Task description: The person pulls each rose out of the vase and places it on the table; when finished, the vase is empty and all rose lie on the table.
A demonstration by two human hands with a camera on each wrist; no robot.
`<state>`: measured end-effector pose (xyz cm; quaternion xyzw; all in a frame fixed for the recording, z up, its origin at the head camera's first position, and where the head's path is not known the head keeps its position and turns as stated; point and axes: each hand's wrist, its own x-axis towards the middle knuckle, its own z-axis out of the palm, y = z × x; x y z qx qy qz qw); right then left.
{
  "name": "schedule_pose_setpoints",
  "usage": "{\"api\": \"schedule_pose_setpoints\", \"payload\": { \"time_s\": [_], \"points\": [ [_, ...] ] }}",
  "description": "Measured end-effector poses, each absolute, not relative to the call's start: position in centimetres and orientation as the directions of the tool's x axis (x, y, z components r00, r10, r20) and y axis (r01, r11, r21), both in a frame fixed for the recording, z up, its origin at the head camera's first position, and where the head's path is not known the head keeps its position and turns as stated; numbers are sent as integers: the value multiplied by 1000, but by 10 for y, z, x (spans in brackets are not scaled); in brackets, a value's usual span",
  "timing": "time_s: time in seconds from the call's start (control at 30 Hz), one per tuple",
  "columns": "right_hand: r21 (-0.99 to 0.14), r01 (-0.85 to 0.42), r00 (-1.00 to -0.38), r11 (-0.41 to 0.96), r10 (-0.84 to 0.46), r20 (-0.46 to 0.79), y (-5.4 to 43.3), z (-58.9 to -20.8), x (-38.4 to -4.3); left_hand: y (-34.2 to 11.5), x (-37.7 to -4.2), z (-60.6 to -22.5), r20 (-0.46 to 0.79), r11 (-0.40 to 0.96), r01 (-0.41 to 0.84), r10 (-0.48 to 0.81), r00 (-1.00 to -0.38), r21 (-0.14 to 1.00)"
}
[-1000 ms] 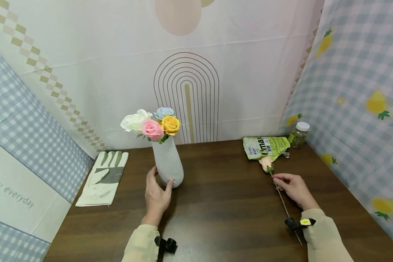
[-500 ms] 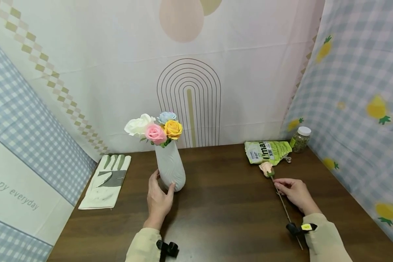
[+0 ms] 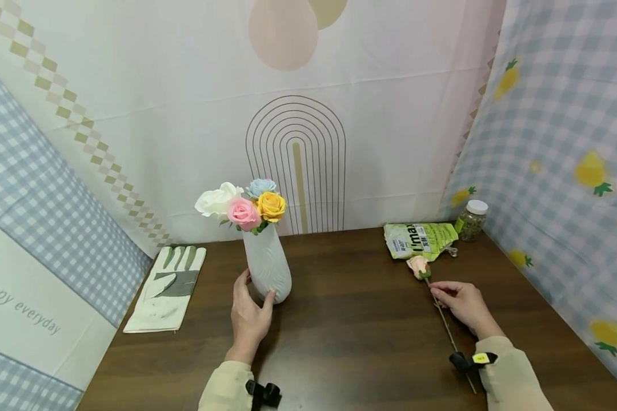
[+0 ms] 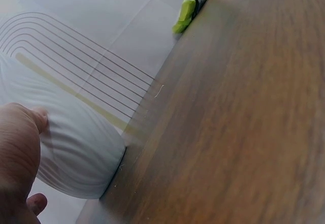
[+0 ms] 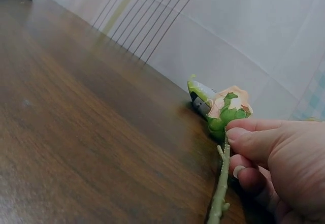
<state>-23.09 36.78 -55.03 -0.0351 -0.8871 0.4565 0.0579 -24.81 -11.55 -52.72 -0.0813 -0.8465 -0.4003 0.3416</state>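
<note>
At the left, a white glove (image 3: 165,291) lies flat on the table (image 3: 349,325). Next, the left hand (image 3: 251,322) grips the lower part of a white vase (image 3: 268,265), which stands on the table and contains four flowers (image 3: 244,214). Farther right, before a green bag (image 3: 419,240), is a peach rose (image 3: 419,267); the right hand (image 3: 465,305) pinches its stem (image 3: 446,325) below the bloom. Beside the bag stands a jar (image 3: 471,221).

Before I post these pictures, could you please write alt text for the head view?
A person's left hand grips a white vase of white, pink, yellow and blue flowers; the right hand pinches a peach rose by its stem. On the brown table, a work glove lies at left, a green packet and lidded jar at back right.
</note>
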Motion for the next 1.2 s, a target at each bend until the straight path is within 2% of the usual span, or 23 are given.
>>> {"api": "schedule_pose_setpoints", "payload": {
  "time_s": [0.33,0.47,0.63,0.83,0.97,1.2],
  "points": [
    [-887,-6,-987,462,140,80,373,-538,-228,-111,-247,-527,625,653,402,-141,-768,642],
    [-866,-55,-983,497,126,135,372,-518,-225,-109,-247,-527,620,654,398,-141,-771,644],
    [-828,-156,-975,538,50,216,357,-479,-225,-109,-247,-526,620,654,397,-144,-771,644],
    [-802,-281,-954,528,-61,294,316,-434,-231,-112,-246,-526,612,654,389,-146,-777,649],
    [-813,-346,-937,469,-136,321,277,-412,-238,-114,-245,-527,610,652,386,-150,-778,652],
    [-840,-410,-912,355,-183,368,194,-376,-242,-115,-246,-526,620,657,392,-149,-770,644]
  ]
}}
